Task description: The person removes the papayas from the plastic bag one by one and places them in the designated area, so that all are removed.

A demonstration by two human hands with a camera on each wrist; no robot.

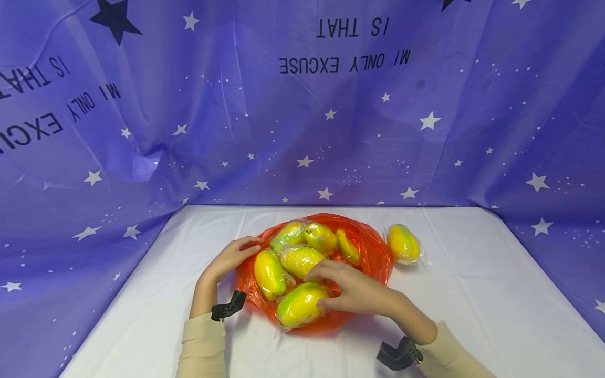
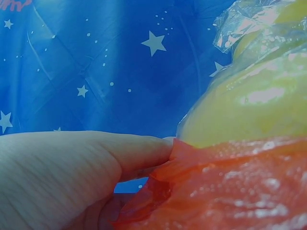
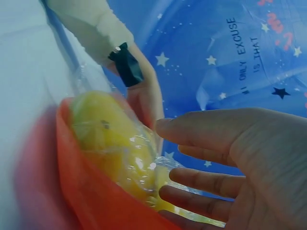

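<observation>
A red plastic bag (image 1: 375,252) lies spread on the table, holding several mangoes (image 1: 269,274) in clear wrap. At the bag's left side, my left hand (image 1: 232,257) pinches its rim; the left wrist view shows the thumb at the red film (image 2: 216,187), with the other fingers partly hidden. My right hand (image 1: 352,289) reaches over the bag from the right, fingers spread around the front mango (image 1: 300,305). The right wrist view shows a gap between the thumb of this hand (image 3: 240,163) and the wrapped mango (image 3: 108,129).
One wrapped mango (image 1: 404,244) lies outside the bag on the right. A white cloth (image 1: 482,294) covers the table. Purple curtains with stars (image 1: 302,131) stand behind and at both sides. Each wrist wears a black camera mount (image 1: 399,354).
</observation>
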